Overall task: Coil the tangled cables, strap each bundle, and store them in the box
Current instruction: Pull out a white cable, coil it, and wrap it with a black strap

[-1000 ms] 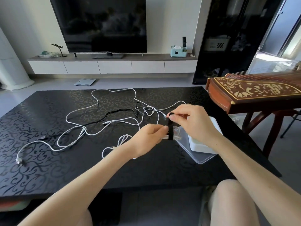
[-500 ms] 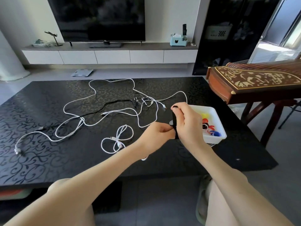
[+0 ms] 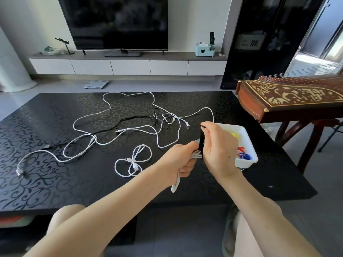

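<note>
While one coiled white cable bundle (image 3: 196, 155) is gripped by the left hand (image 3: 178, 160), fingers curled, above the black patterned worktop (image 3: 55, 182), one flat black strap (image 3: 201, 141) is pinched upright against it by the right hand (image 3: 217, 147), beside one white plastic box (image 3: 246, 162).

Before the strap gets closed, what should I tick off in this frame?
1. Left hand grips the coiled cable: ok.
2. Right hand pinches the strap: ok.
3. Strap fastened round the coil: not ok, its free end stands up in the right hand.
4. Strap sits mid-coil: cannot tell, the hands hide it.
5. Box open and close by: ok, just beyond the right hand.
6. Other cables coiled: not ok, a tangle lies loose on the table.
</note>
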Motion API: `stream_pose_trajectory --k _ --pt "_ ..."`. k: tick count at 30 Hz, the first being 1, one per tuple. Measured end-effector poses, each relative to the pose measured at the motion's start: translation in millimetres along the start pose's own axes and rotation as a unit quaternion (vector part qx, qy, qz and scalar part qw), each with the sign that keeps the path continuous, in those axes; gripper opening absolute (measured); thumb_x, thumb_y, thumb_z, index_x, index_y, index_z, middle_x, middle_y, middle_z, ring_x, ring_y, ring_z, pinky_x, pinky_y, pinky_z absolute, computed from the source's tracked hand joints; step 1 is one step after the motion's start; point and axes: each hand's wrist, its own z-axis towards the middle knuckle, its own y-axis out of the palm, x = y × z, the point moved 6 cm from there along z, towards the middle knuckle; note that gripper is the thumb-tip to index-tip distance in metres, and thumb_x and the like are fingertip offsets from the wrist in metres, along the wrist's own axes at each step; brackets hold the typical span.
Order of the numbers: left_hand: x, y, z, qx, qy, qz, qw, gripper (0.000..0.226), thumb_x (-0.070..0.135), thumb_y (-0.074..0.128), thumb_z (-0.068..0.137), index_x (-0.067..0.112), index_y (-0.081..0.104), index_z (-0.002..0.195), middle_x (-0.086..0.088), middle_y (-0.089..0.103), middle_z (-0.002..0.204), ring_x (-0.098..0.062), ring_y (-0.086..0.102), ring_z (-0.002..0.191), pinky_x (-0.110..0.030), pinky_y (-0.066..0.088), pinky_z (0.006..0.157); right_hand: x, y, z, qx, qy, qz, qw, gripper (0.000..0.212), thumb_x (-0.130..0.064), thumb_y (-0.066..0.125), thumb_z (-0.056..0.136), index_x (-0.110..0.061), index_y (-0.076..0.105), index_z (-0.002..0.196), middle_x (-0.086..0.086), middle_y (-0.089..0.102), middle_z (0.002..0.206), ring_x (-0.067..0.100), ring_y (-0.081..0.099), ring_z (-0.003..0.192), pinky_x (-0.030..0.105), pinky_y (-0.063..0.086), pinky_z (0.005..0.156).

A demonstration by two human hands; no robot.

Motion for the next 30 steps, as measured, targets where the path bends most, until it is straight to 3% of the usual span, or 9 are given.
stream_pose_trajectory --k 5,9,11,14,17,19,23,27,30 --pt "-3 6 3 -0.019 -0.05 -0.026 0.998 0.055 0.026 0.042 0.095 0.02 0.039 0.04 0.005 0.026 0.038 -0.007 0.02 0.029 -0.016 0.017 0.031 3 -2 1 -0.005 0.005 0.014 1.0 0.017 0.0 0.053 0.085 0.01 0.067 0.087 0.015 0.066 0.065 0.03 0.063 0.05 0.034 0.05 0.041" --pt "-9 9 5 -0.031 -0.085 -0.033 0.995 0.061 0.025 0.041 0.097 0.019 0.046 0.037 0.007 0.026 0.037 -0.006 0.021 0.028 -0.016 0.018 0.03 11 1 -2 -0.031 0.066 0.046 0.996 0.018 -0.004 0.054 0.09 0.009 0.065 0.09 0.012 0.068 0.072 0.024 0.067 0.062 0.022 0.045 0.056" --pt "-10 8 5 -0.01 -0.059 -0.006 0.998 0.042 0.019 0.043 0.095 0.016 0.043 0.052 0.006 0.028 0.039 -0.007 0.021 0.03 -0.016 0.019 0.032 15 3 -4 -0.05 0.093 0.048 0.993 0.013 -0.001 0.055 0.088 0.008 0.064 0.091 0.011 0.069 0.073 0.024 0.067 0.064 0.022 0.045 0.057" --pt "0 6 3 0.033 0.059 0.133 0.989 0.026 0.015 0.043 0.093 0.012 0.051 0.068 0.008 0.034 0.043 -0.009 0.025 0.038 -0.019 0.022 0.037 19 5 -6 -0.066 0.126 0.059 0.988 0.013 -0.001 0.052 0.09 0.007 0.062 0.092 0.012 0.067 0.07 0.027 0.065 0.06 0.036 0.052 0.05" --pt "12 8 -9 0.068 0.222 0.333 0.914 0.03 0.022 0.043 0.097 0.003 0.052 0.076 0.007 0.039 0.053 -0.008 0.032 0.048 -0.023 0.026 0.049 24 7 -5 -0.081 0.154 0.072 0.982 0.019 -0.01 0.045 0.095 0.002 0.06 0.094 0.005 0.057 0.061 0.019 0.053 0.05 0.035 0.044 0.044" --pt "14 11 -18 0.059 0.296 0.437 0.847 0.033 0.029 0.04 0.099 0.007 0.048 0.076 0.007 0.041 0.058 -0.01 0.038 0.054 -0.024 0.026 0.053 29 11 -5 -0.093 0.176 0.079 0.977 0.022 -0.016 0.042 0.097 -0.001 0.058 0.095 0.001 0.053 0.06 0.017 0.049 0.049 0.032 0.039 0.045" --pt "15 16 -25 0.049 0.369 0.564 0.737 0.03 0.032 0.036 0.101 0.015 0.041 0.077 0.008 0.043 0.063 -0.018 0.041 0.057 -0.029 0.022 0.057 34 18 -6 -0.145 0.205 0.094 0.963 0.019 -0.016 0.046 0.098 -0.004 0.059 0.092 0.001 0.053 0.059 0.018 0.051 0.052 0.028 0.037 0.049" --pt "12 10 -21 0.08 0.357 0.615 0.698 0.035 0.035 0.031 0.102 0.012 0.048 0.081 0.0 0.054 0.066 -0.024 0.049 0.059 -0.031 0.027 0.058 40 18 5 -0.228 0.254 0.148 0.928 0.025 -0.016 0.051 0.095 -0.006 0.058 0.074 0.006 0.056 0.054 0.02 0.053 0.052 0.042 0.046 0.061" --pt "9 5 -16 0.1 0.312 0.59 0.738 0.034 0.035 0.032 0.102 0.015 0.042 0.076 0.006 0.042 0.059 -0.02 0.043 0.057 -0.033 0.032 0.059 29 8 17 -0.267 0.195 0.112 0.937 0.026 -0.02 0.054 0.094 -0.008 0.063 0.074 0.001 0.062 0.059 0.017 0.057 0.059 0.037 0.046 0.063"
